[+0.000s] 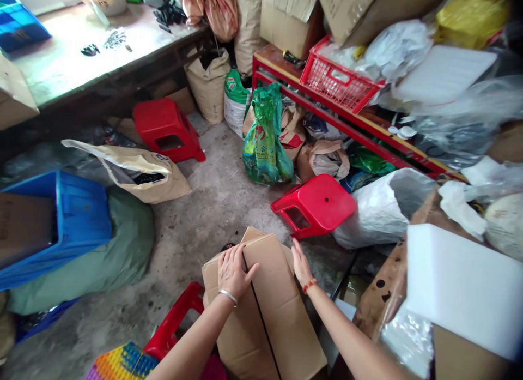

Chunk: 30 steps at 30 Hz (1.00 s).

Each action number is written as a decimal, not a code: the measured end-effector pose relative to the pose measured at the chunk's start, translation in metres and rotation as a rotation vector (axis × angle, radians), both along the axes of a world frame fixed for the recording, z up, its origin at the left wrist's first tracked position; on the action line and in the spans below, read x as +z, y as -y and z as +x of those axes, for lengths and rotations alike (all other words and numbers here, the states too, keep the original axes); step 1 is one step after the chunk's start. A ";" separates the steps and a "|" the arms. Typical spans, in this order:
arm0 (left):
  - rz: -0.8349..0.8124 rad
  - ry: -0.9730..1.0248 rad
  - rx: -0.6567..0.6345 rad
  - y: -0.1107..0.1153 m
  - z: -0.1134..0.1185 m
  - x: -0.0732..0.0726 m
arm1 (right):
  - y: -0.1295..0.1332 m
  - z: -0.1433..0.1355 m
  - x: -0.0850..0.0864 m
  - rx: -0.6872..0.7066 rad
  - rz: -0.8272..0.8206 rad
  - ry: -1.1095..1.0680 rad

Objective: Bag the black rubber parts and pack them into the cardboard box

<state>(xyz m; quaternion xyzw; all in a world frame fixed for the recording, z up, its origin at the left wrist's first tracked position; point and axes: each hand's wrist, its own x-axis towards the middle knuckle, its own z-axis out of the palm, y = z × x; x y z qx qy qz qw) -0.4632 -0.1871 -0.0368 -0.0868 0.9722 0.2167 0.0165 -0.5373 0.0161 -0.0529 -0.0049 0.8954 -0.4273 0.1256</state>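
Note:
A cardboard box (pixel 281 309) stands low in the lower middle of the head view, its two long top flaps folded in with a narrow dark gap between them. My left hand (pixel 235 272) lies on the left flap near the far end, fingers spread, with a silver bangle on the wrist. Beside the box's far right edge is my right hand (pixel 301 264), its fingers stretched out and holding nothing; a red beaded bracelet circles that wrist. Part of a flap sticks out at the far end of the box.
Red stools (pixel 327 200) stand ahead on the concrete floor. Left are a blue crate (pixel 81 213) and an open sack (pixel 171 178). A green bag (pixel 267 145) sits by the red-framed bench (pixel 368 124). White foam (pixel 461 287) lies at the right.

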 end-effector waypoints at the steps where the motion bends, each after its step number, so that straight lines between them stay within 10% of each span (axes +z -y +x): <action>1: 0.000 -0.002 0.000 -0.001 -0.001 -0.001 | 0.008 -0.013 -0.001 0.078 0.028 -0.037; 8: -0.027 -0.022 0.020 0.008 0.001 0.007 | 0.077 -0.029 0.011 0.488 0.271 -0.222; 15: -0.190 0.098 0.329 0.019 -0.008 0.007 | 0.078 -0.020 0.019 0.510 0.430 -0.273; 30: -0.074 0.117 0.274 -0.009 -0.048 0.005 | 0.086 -0.021 0.004 0.404 0.407 -0.175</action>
